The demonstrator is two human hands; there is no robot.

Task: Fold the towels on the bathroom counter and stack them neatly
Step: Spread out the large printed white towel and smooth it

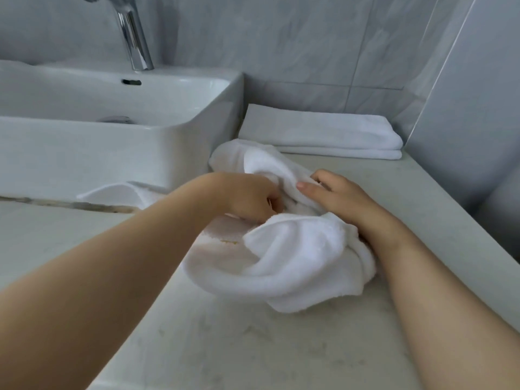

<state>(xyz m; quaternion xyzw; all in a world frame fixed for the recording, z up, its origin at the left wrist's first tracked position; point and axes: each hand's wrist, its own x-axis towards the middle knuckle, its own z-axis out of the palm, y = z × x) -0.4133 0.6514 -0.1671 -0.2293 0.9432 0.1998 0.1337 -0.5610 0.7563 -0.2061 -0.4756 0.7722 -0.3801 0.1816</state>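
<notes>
A crumpled white towel point(284, 254) lies bunched on the pale stone counter point(225, 347), with a small yellowish stain near its middle. My left hand point(250, 197) reaches into its folds with curled fingers and grips the cloth. My right hand point(334, 192) holds the towel's upper fold, thumb on top and fingers tucked behind. A stack of two folded white towels point(320, 133) lies flat at the back of the counter against the wall. Part of another white towel point(112, 194) pokes out behind my left forearm, by the sink's base.
A white rectangular countertop sink point(174, 142) stands on the left, with a chrome tap point(133, 38) behind it. Grey tiled walls point(464, 122) close off the back and the right side. The counter's right edge runs close to my right forearm.
</notes>
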